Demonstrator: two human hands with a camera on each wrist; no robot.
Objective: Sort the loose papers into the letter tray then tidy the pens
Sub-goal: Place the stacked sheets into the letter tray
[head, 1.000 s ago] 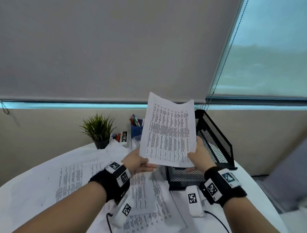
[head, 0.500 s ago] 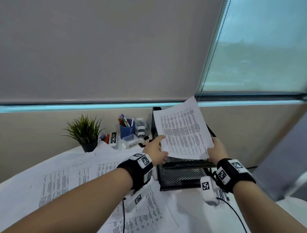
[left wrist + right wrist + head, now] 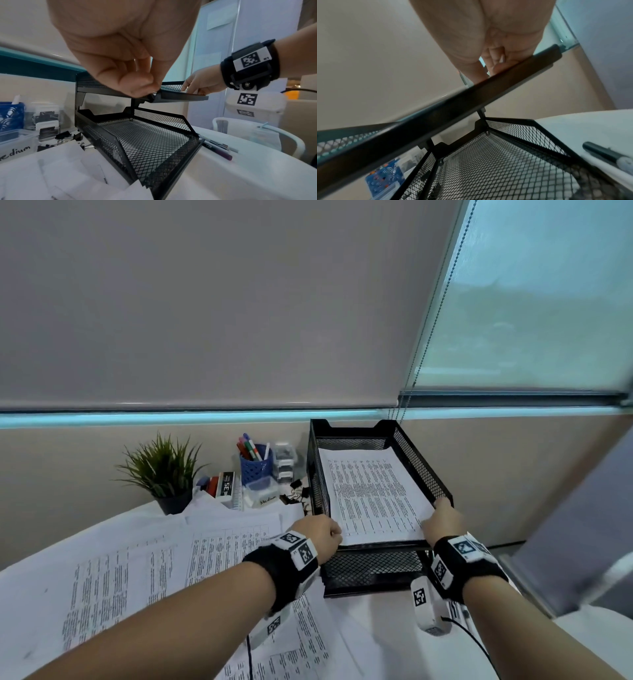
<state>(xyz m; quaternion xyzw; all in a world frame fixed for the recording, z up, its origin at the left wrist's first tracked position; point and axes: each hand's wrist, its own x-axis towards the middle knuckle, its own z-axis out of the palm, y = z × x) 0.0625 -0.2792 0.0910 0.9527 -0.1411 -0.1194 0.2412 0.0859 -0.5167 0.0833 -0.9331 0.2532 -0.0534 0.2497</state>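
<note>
A printed sheet of paper (image 3: 370, 494) lies flat in the top tier of the black mesh letter tray (image 3: 421, 463). My left hand (image 3: 325, 537) is curled at the sheet's near left corner, and the left wrist view shows its thumb and fingers (image 3: 137, 86) pinched at the tier's front corner. My right hand (image 3: 442, 517) holds the sheet's near right corner over the tier's front rim (image 3: 453, 102). The lower tier (image 3: 145, 142) holds nothing. Loose pens (image 3: 217, 150) lie on the table to the tray's right. A blue pen cup (image 3: 256, 465) stands left of the tray.
Several printed sheets (image 3: 154, 570) are spread over the white table to the tray's left. A potted plant (image 3: 164, 474), small boxes (image 3: 262, 494) and binder clips (image 3: 296, 491) crowd the back edge. A white chair (image 3: 257, 132) stands beyond the table's right edge.
The sheet was upright in the air between both hands. Both hands have carried it forward and down, and it now lies flat in the tray's top tier.
</note>
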